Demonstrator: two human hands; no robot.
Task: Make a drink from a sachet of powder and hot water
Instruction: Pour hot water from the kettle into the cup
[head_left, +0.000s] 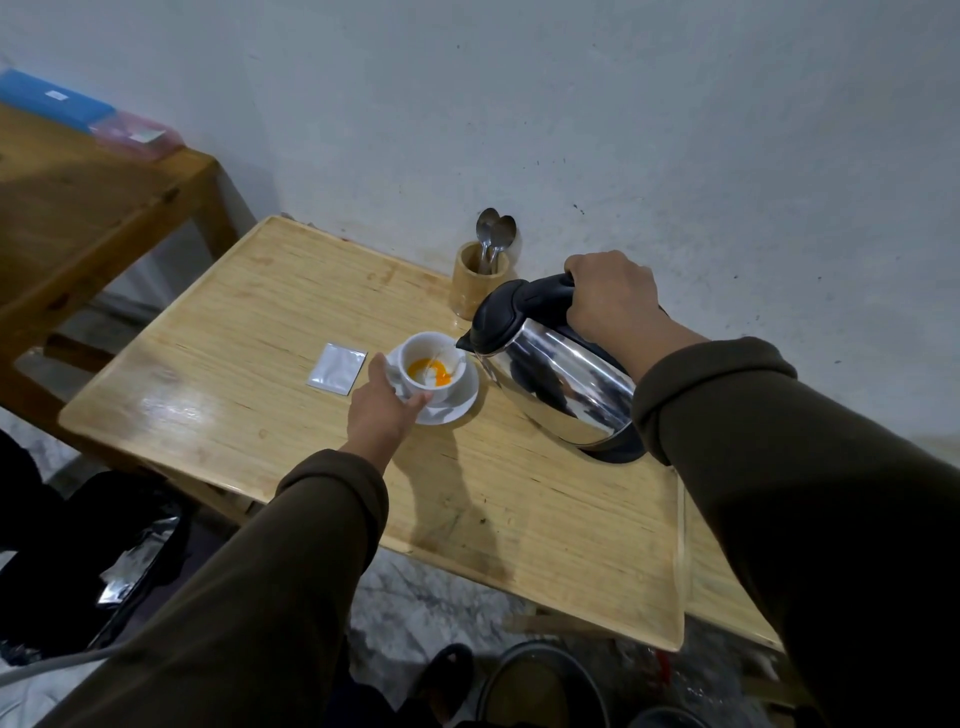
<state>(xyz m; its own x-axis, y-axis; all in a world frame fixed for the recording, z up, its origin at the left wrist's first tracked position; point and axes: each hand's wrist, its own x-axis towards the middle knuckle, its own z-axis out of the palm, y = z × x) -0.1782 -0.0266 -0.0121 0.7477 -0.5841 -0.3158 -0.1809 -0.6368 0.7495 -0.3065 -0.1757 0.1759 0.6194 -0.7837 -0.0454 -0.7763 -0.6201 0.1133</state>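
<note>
A white cup stands on a white saucer in the middle of the wooden table. Orange liquid and white powder show inside the cup. My right hand grips the black handle of a steel kettle, tilted with its spout over the cup's rim, and a thin stream of water falls in. My left hand holds the cup at its near left side. A silver sachet lies flat just left of the saucer.
A wooden holder with spoons stands at the wall behind the kettle. A second wooden table with a blue box and a pink box is at the far left. Dark bags lie on the floor at lower left.
</note>
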